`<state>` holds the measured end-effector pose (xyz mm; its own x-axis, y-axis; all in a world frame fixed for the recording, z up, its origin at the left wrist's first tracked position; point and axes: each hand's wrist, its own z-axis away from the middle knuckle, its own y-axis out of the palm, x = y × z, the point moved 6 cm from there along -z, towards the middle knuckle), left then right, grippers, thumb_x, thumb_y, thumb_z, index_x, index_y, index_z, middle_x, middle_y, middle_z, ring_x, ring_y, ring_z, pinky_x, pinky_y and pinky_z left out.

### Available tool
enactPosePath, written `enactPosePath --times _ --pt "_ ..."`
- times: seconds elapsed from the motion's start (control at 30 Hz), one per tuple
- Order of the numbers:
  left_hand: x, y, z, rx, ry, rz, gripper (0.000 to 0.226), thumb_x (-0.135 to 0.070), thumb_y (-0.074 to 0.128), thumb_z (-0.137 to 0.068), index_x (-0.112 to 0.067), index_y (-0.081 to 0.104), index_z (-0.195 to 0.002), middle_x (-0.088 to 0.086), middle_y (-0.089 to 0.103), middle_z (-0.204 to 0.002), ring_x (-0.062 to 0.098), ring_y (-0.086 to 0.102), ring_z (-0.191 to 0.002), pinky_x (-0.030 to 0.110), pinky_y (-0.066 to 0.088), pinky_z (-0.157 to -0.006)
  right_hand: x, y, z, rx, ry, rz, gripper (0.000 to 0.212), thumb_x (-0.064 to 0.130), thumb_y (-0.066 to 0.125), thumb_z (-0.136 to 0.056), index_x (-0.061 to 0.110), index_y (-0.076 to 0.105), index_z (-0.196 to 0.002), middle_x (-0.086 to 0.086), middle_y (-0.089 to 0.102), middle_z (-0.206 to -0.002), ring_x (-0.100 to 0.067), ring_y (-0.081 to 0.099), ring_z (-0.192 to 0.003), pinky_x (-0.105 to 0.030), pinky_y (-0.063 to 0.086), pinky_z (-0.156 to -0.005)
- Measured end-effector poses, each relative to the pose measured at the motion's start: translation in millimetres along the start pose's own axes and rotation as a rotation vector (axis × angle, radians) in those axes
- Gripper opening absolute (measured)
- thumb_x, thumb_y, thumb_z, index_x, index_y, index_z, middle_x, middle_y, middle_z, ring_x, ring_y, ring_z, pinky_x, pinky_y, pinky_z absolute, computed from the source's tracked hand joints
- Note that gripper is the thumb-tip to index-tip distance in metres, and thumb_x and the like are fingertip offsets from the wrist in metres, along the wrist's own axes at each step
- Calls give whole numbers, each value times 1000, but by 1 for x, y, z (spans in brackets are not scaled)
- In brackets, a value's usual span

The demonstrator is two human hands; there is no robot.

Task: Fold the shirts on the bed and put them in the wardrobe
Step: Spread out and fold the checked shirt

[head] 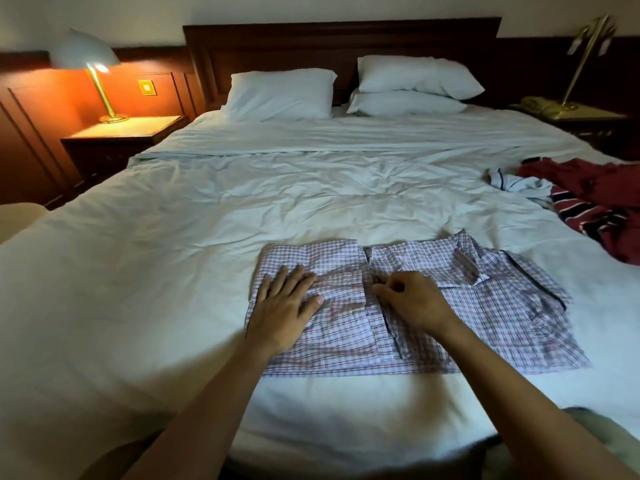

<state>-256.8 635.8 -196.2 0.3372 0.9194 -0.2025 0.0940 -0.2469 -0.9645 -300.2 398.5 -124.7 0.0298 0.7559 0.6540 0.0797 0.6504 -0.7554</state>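
Pink-and-white checked cotton shirt (pixel 502 299) lies part-folded near the front edge of the white-sheeted bed (pixel 173 271); left grip (pixel 284 306), fingers straight, presses its folded side; right grip (pixel 412 303) pinches its middle fold; crumpled red and striped shirts (pixel 606 192) await folding; wardrobe not in view.

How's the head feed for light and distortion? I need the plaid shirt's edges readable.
Head view: only the left bedside lamp is lit, glowing orange; the bed is dim, bluish. Same view: wide-angle bends the headboard; edges of the plaid shirt read clearly around the left hand and right hand.
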Motion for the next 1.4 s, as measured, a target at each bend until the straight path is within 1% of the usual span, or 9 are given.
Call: enactPosePath --times 0.2,0.4,0.53,0.67,0.8,0.93,1.13,1.3,1.4 --pt "-3 -2 3 104 23 -31 109 -101 -11 -58 -53 5 -155 -17 -1 -167 19 -3 -155 43 1 -124 19 13 45 100 -51 152 46 71 56 -83 26 57 -76 10 61 -69 -9 56 -66 -30 40 -58" --pt "-3 -2 4 232 98 -39 108 -107 8 -54 -60 -9 -150 -21 -14 -164 28 -13 -154 52 -3 -123 2 24 51 27 -62 -52 21 31 80 -78 27 60 -83 8 64 -68 -3 59 -63 -18 44 -56" --pt "-11 -20 -3 292 88 49 94 -100 37 -63 -57 32 -146 -17 28 -161 25 21 -149 52 16 -121 1 20 50 188 -93 118 14 27 78 -78 28 64 -78 12 63 -68 0 58 -64 -15 40 -57" --pt "-15 -30 -28 49 -21 514 47 -67 51 -92 -24 69 -89 -6 69 -85 12 64 -81 36 53 -80 20 -6 34 -74 -166 212 10 36 68 -83 28 66 -89 10 66 -83 -14 62 -79 -29 44 -66" --pt "0 -21 -20 -448 -268 663 19 -18 54 -102 -15 73 -105 2 76 -101 20 69 -94 29 53 -83 40 14 -4 -35 -309 276 53 48 33 -95 31 46 -144 0 42 -153 -25 37 -140 -44 34 -109" --pt "2 -11 -24 -381 -241 632 35 -32 44 -105 -18 68 -126 2 69 -126 22 63 -114 31 47 -97 11 65 -19 357 -345 530 96 75 -19 -74 36 7 -158 8 -3 -166 -19 -13 -152 -48 1 -119" --pt "-9 6 -35 -164 -55 147 68 -73 19 -91 -42 50 -144 -13 41 -156 17 36 -144 37 24 -118 0 34 -16 290 -390 387 50 51 33 -103 35 37 -151 8 24 -162 -17 6 -153 -41 3 -119" --pt "-13 13 -38 51 -84 -28 90 -87 1 -73 -52 19 -154 -15 12 -166 26 13 -153 45 11 -120 -87 -70 -29 -205 88 474 70 70 30 -91 37 28 -153 -7 8 -165 -35 -1 -151 -58 9 -119" --pt "-13 12 -39 59 -88 -36 101 -95 -8 -65 -53 17 -154 -14 11 -167 27 12 -153 46 12 -120 -149 -110 -23 -245 508 385 80 78 35 -87 35 21 -154 -26 14 -159 -51 16 -143 -61 14 -114"
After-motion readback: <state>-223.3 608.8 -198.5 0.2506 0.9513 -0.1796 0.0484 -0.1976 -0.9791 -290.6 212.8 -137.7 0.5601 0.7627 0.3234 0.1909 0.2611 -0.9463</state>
